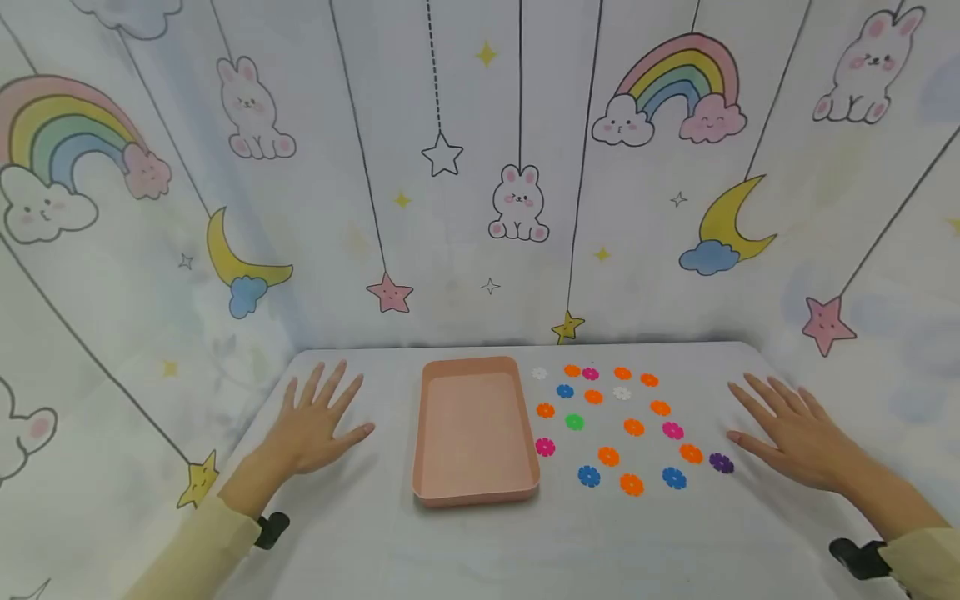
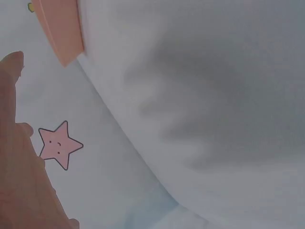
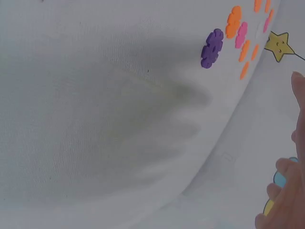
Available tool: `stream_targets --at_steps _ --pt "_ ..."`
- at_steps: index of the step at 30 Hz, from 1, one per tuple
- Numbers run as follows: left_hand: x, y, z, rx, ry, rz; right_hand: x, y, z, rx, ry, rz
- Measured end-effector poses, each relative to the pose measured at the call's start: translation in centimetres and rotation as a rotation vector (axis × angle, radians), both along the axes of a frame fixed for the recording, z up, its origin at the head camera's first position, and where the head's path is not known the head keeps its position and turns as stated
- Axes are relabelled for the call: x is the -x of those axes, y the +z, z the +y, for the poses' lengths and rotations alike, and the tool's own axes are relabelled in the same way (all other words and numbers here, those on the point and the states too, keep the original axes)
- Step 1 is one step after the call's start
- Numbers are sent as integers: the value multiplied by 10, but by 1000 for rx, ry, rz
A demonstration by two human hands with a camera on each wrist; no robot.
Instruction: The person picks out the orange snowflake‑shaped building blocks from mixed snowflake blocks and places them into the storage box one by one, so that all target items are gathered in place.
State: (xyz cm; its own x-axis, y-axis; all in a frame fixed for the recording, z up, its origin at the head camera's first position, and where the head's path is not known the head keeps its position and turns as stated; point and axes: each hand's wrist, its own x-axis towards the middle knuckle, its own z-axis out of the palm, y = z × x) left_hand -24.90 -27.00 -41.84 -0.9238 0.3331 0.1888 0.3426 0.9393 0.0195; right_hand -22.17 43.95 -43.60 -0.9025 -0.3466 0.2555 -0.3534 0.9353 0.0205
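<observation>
My left hand (image 1: pixel 313 425) hovers over the table's left side with fingers spread, holding nothing; its shadow falls on the white cloth. To its right lies a shallow pink tray (image 1: pixel 476 429), whose corner also shows in the left wrist view. My right hand (image 1: pixel 798 437), fingers spread too, hangs above the right side and holds nothing. Nearest to it is a purple flower-shaped disc (image 1: pixel 722 462), seen edge-on in the right wrist view. Between tray and right hand lie several flat flower discs: orange (image 1: pixel 633 427), blue (image 1: pixel 588 476), magenta (image 1: pixel 545 447), green (image 1: pixel 574 422) and white (image 1: pixel 622 392).
A white-covered table (image 1: pixel 480 550) carries everything. Behind it and at both sides hangs a pale cloth backdrop (image 1: pixel 315 208) printed with rabbits, rainbows, moons and stars. Dark straps (image 1: pixel 858 558) sit at both wrists, below beige sleeves.
</observation>
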Motion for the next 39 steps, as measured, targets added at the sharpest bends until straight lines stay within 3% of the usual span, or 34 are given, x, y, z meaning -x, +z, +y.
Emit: stream_targets --at_steps 6,15,21,26,34,39 --pt "-4 -1 10 -102 -31 -3 -3 2 -9 70 34 -11" --pt "-10 -7 29 -333 -54 -33 -1 5 -26 228 13 -137" --pt "-11 -7 39 -554 -102 -150 1 5 -36 331 11 -225" --pt "-10 -6 46 -649 -105 -260 3 1 -42 387 10 -245" --pt "-4 -16 52 -809 -22 -455 6 -8 -45 432 15 -311" --pt "-3 -21 56 -839 29 -501 8 -13 -45 452 24 -343"
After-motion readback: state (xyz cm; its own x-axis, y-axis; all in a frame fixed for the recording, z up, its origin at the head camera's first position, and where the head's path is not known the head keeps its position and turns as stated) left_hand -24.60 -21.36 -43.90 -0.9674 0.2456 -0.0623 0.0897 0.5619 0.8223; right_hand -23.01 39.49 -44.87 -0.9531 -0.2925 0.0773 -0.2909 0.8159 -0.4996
